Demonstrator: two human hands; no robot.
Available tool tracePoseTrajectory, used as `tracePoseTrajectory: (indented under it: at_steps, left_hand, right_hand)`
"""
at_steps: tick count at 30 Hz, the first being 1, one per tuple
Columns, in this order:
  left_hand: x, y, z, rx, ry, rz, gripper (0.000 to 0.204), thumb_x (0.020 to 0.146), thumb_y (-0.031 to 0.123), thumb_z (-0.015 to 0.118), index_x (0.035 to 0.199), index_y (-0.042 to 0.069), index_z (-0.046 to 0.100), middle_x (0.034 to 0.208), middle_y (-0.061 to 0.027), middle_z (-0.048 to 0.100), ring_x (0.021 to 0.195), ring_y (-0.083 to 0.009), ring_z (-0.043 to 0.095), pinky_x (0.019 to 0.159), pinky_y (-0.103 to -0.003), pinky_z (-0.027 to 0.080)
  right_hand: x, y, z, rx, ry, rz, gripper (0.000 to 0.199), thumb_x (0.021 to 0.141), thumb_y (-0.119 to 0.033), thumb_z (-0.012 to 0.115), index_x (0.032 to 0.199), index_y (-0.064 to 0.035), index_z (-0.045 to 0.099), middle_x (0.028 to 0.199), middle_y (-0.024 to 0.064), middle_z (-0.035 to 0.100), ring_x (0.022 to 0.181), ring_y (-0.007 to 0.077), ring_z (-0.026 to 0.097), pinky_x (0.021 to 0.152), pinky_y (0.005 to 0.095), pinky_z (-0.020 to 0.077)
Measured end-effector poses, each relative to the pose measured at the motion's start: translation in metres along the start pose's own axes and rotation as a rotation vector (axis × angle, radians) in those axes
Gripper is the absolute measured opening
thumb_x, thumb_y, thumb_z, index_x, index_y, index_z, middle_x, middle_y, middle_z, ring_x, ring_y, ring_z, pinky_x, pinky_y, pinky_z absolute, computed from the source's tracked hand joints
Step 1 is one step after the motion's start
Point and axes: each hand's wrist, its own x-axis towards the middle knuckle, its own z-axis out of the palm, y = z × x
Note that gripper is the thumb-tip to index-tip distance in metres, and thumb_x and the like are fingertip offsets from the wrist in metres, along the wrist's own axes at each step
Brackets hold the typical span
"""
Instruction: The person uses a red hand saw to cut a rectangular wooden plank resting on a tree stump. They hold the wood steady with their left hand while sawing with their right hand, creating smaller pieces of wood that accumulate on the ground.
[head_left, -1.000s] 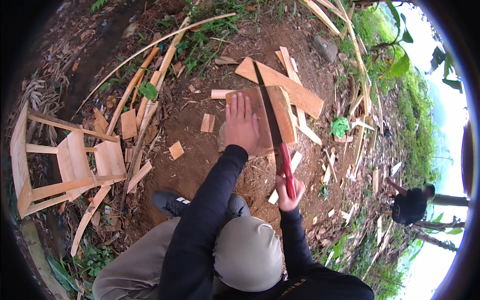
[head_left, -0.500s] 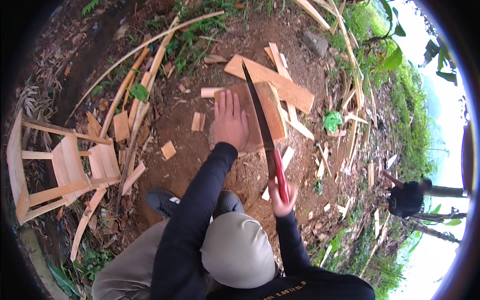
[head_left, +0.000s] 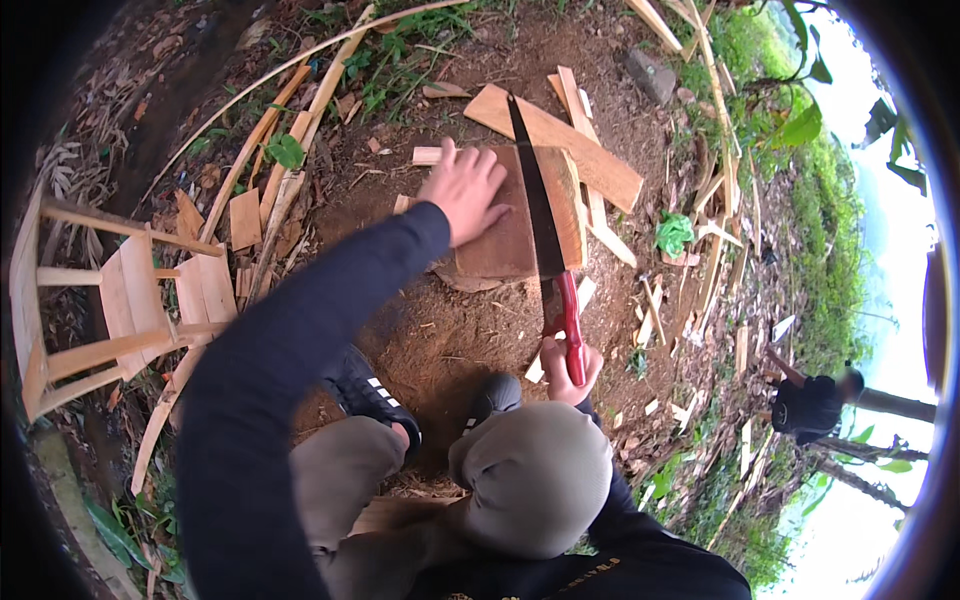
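Observation:
A hand saw [head_left: 541,212] with a dark blade and red handle is gripped in my right hand [head_left: 572,370]. Its blade lies lengthwise over a thick brown board [head_left: 503,238], pointing away from me, with a paler strip of wood to its right. The board rests on a low wooden block [head_left: 470,282], mostly hidden beneath it. My left hand [head_left: 464,193] is at the board's left edge, fingers apart, holding nothing. Whether the whole palm presses on the board, I cannot tell. A loose plank [head_left: 560,150] lies just beyond the saw's tip.
A wooden chair-like frame [head_left: 130,290] stands at the left. Long poles and strips [head_left: 290,160] lie behind it. A green plastic bag [head_left: 673,233] and scattered offcuts are on the dirt at the right. A person in dark clothes [head_left: 810,403] is farther off right. My shoes [head_left: 375,400] are near the block.
My left hand has gone from lying flat on the board to its left edge, the elbow swinging out left. The saw stays in my right hand on the board. My legs appear shifted.

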Motion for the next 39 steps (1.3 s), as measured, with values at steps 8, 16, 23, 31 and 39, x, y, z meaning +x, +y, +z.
tracePoseTrajectory:
  at_steps: [8, 16, 23, 31, 39]
  left_hand:
    - [-0.032, -0.061, 0.022, -0.653, -0.358, -0.354, 0.087, 0.095, 0.064, 0.049, 0.145, -0.006, 0.035, 0.137, -0.0278, 0.051, 0.123, -0.0387, 0.056, 0.106, -0.051, 0.040]
    - [-0.030, -0.051, 0.033, -0.648, -0.683, -0.446, 0.072, 0.100, 0.053, 0.048, 0.140, -0.007, 0.039, 0.124, -0.0275, 0.062, 0.117, -0.0348, 0.062, 0.102, -0.040, 0.045]
    - [-0.032, -0.018, 0.063, -0.613, -0.161, -0.387, 0.059, 0.097, 0.031, 0.057, 0.139, -0.003, 0.035, 0.123, -0.0300, 0.059, 0.118, -0.0448, 0.056, 0.097, -0.054, 0.045]
    - [-0.060, 0.041, 0.080, -0.630, 0.430, -0.573, 0.051, 0.100, 0.016, 0.051, 0.147, 0.003, 0.037, 0.132, -0.0236, 0.057, 0.116, -0.0397, 0.057, 0.098, -0.049, 0.045]
    - [-0.019, 0.042, 0.078, -0.837, 0.255, -0.826, 0.064, 0.100, 0.042, 0.047, 0.146, -0.002, 0.035, 0.134, -0.0283, 0.055, 0.119, -0.0440, 0.056, 0.101, -0.052, 0.044]
  right_hand:
    - [0.017, 0.004, -0.018, -0.078, -0.407, -0.209, 0.031, 0.086, -0.007, 0.072, 0.063, -0.0078, 0.052, 0.051, 0.0054, 0.047, 0.042, 0.0207, 0.046, 0.043, 0.0351, 0.0365]
    - [0.025, -0.012, -0.016, -0.201, -0.512, -0.403, 0.029, 0.089, -0.019, 0.074, 0.073, -0.0058, 0.054, 0.058, 0.0095, 0.053, 0.051, 0.0291, 0.058, 0.050, 0.0397, 0.0470]
    - [0.026, -0.012, -0.024, -0.365, -0.527, -0.437, 0.035, 0.093, -0.024, 0.069, 0.070, -0.0056, 0.050, 0.057, 0.0122, 0.050, 0.051, 0.0331, 0.056, 0.052, 0.0437, 0.0450]
    - [0.008, -0.020, 0.008, -0.426, -0.325, -0.522, 0.031, 0.094, -0.028, 0.064, 0.075, -0.0056, 0.054, 0.062, 0.0161, 0.056, 0.059, 0.0377, 0.060, 0.059, 0.0460, 0.0490]
    - [-0.028, -0.032, 0.025, -0.318, -0.156, -0.192, 0.037, 0.091, -0.033, 0.068, 0.072, -0.0027, 0.056, 0.060, 0.0167, 0.056, 0.054, 0.0344, 0.057, 0.055, 0.0448, 0.0472]
